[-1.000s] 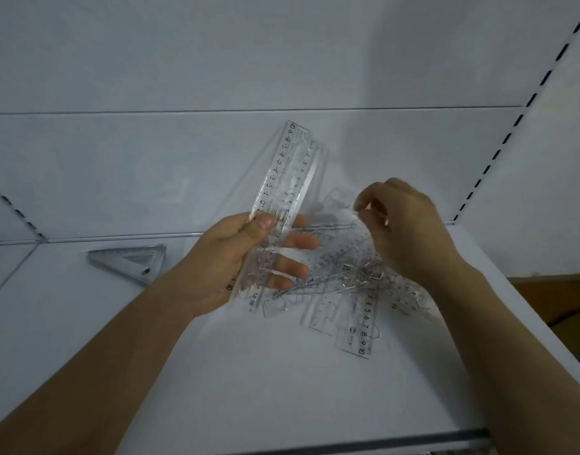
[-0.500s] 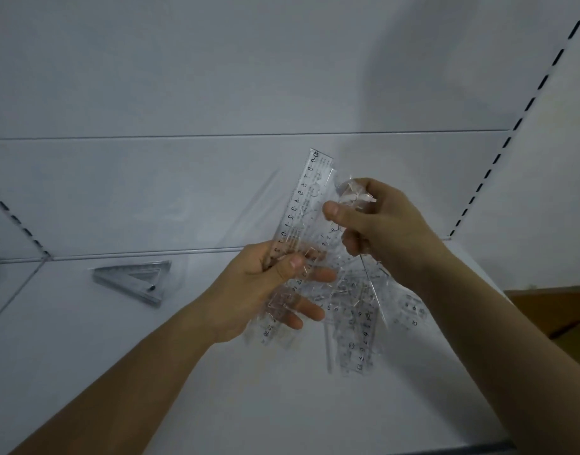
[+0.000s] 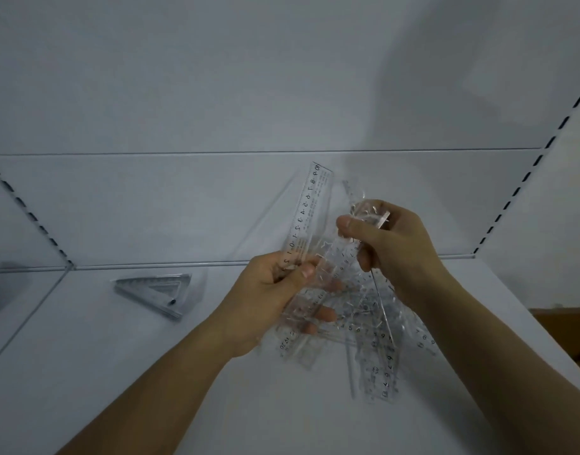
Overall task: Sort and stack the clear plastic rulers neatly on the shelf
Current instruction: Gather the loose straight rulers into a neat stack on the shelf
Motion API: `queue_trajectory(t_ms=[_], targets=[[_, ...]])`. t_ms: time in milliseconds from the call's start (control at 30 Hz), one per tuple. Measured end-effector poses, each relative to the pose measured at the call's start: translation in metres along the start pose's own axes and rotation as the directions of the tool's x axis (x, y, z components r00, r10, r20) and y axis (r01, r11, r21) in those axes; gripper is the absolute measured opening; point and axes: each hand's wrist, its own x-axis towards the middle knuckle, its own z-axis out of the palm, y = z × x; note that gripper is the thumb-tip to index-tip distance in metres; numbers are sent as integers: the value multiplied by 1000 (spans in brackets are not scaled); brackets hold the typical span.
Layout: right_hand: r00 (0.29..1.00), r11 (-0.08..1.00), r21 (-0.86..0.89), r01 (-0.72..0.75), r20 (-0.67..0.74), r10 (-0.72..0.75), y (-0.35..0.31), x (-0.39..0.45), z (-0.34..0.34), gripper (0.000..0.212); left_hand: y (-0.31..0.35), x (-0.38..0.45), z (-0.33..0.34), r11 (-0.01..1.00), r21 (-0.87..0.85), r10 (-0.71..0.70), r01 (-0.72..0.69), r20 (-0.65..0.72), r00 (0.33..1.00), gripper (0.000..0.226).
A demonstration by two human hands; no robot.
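My left hand (image 3: 265, 290) has a closed grip on a clear ruler (image 3: 310, 211) tilted up; right hand (image 3: 393, 244) pinches another ruler (image 3: 369, 218). Loose ruler pile (image 3: 377, 356) on the shelf (image 3: 150, 372) below.

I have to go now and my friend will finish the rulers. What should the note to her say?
Left hand: grips a bunch of straight clear rulers, held up over the shelf.
Right hand: pinches one more ruler beside that bunch, not yet lined up with it.
Loose rulers lie criss-crossed on the shelf under the hands.
Triangle rulers sit stacked at the back left.
Done: triangles stacked, some straight ones gathered.
Left: add the pinched ruler, gather the loose ones, set the stack down neatly.
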Motion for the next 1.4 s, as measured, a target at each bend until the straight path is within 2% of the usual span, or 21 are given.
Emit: queue_trajectory(t_ms=[100, 300, 400, 533, 633, 733, 767, 833, 933, 1067, 1233, 1400], targets=[[1000, 999, 25, -23, 3, 23, 1, -1, -3, 29, -7, 4, -2, 992, 122, 32, -25, -57, 998, 20], [997, 997, 72, -17, 72, 12, 1, -7, -14, 19, -4, 3, 4, 999, 54, 1, 0, -16, 1000, 18], [999, 998, 62, -18, 45, 15, 3, -6, -14, 15, -8, 5, 3, 980, 199, 20, -1, -92, 996, 19], [999, 988, 154, -9, 49, 2, 1, -6, -17, 6, -11, 7, 2, 927, 372, 98, -39, -141, 985, 21], [998, 974, 224, -39, 64, 26, 0, -6, -19, 12, -10, 5, 2, 954, 301, 51, -3, -151, 987, 36], [996, 971, 238, -34, 91, 13, -2, -6, -22, 19, -9, 3, -1, 963, 270, -11, 24, -49, 999, 55], [995, 974, 225, -28, 95, 7, -3, -7, -22, 25, -7, 3, -1, 960, 280, -15, 17, -10, 1000, 54], [995, 981, 195, -22, 100, 2, -4, -9, -23, 36, -3, 1, -1, 968, 252, -25, 7, 70, 997, 36], [992, 981, 195, -4, 126, -21, -3, -9, -23, 38, 1, -2, -1, 996, 79, -55, 39, 200, 978, 34], [993, 978, 209, 3, 113, -27, -3, -7, -24, 35, 1, 0, -2, 1000, 31, 0, -4, 126, 992, 28], [997, 982, 188, 3, 81, -18, -1, -7, -24, 20, -10, 4, 2, 999, 29, 12, -12, 23, 1000, 15], [994, 982, 188, -12, 105, -8, 1, -6, -26, 19, -9, 5, 0, 998, 55, 44, -44, 3, 999, 17]])
